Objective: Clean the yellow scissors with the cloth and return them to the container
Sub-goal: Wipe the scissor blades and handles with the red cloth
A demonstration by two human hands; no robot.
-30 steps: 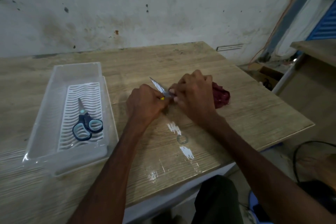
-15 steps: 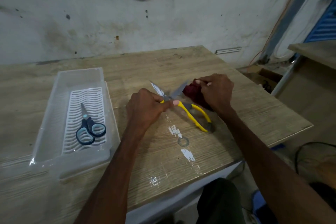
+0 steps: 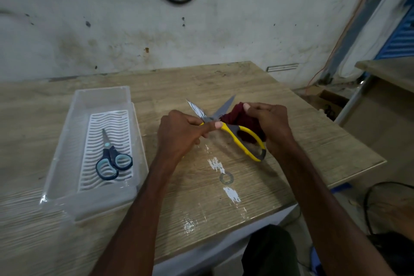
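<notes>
The yellow scissors (image 3: 237,133) are held above the middle of the wooden table (image 3: 224,197) with their blades spread apart and pointing away from me. My left hand (image 3: 181,134) grips them at the pivot and one handle. My right hand (image 3: 268,125) holds a dark red cloth (image 3: 237,116) bunched against the right blade and the yellow handle loop. The clear plastic container (image 3: 67,141) lies on the left of the table, well apart from both hands.
Inside the container, on a white ribbed insert, lie blue scissors (image 3: 112,159). White scuff marks (image 3: 216,164) dot the table in front of my hands. The table's right edge drops off near another table (image 3: 389,69). Cables lie on the floor at right.
The scissors went from shut under both hands to blades spread wide. My right hand drew back to the right with the cloth, uncovering the yellow handle.
</notes>
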